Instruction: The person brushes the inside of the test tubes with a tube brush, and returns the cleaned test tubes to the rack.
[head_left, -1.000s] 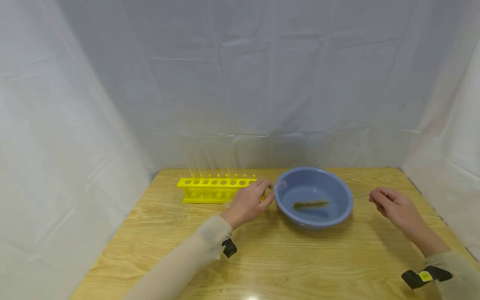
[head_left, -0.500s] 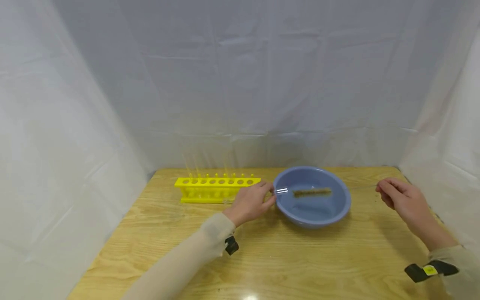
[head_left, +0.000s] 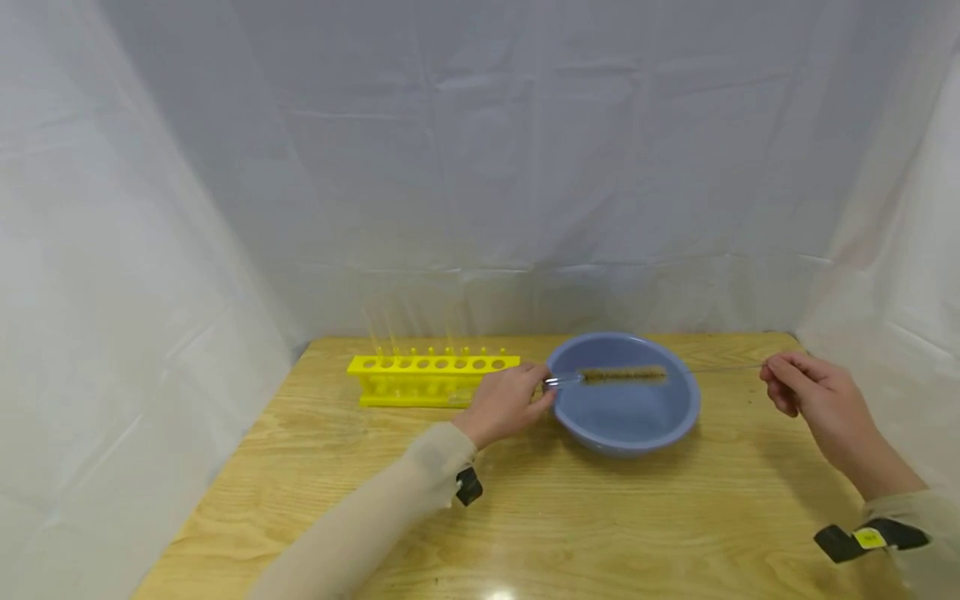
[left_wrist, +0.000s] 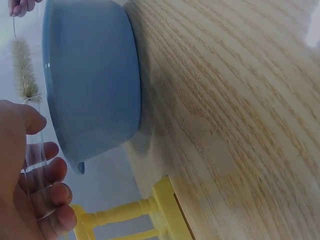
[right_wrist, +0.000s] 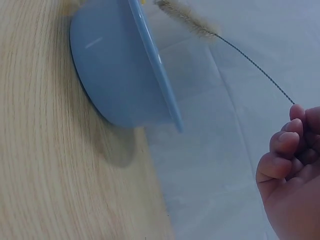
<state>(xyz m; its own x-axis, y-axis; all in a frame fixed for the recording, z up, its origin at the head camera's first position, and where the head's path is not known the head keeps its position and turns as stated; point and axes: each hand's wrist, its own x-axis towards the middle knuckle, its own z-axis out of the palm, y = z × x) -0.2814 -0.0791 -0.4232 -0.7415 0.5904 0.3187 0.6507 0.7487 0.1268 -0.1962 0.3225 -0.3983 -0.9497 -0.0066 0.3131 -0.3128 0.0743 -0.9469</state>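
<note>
In the head view my left hand (head_left: 506,404) holds a clear glass test tube (head_left: 564,380), its mouth pointing right over the rim of a blue basin (head_left: 622,446). The left wrist view shows the fingers curled round the tube (left_wrist: 34,150). A bristly test tube brush (head_left: 624,376) lies in line with the tube above the basin, its tip right at the tube's mouth. My right hand (head_left: 821,408), right of the basin, pinches the end of the brush's thin twisted wire handle (right_wrist: 255,64). The wire bows slightly in the right wrist view.
A yellow test tube rack (head_left: 435,364) stands left of the basin, with several clear tubes upright in it, partly behind my left hand. Everything stands on a wooden table (head_left: 585,525). White sheeting (head_left: 480,167) hangs behind and at both sides.
The brush has risen from low in the basin and lined up with the tube. My right hand has moved slightly right and up; the tube has come further over the rim.
</note>
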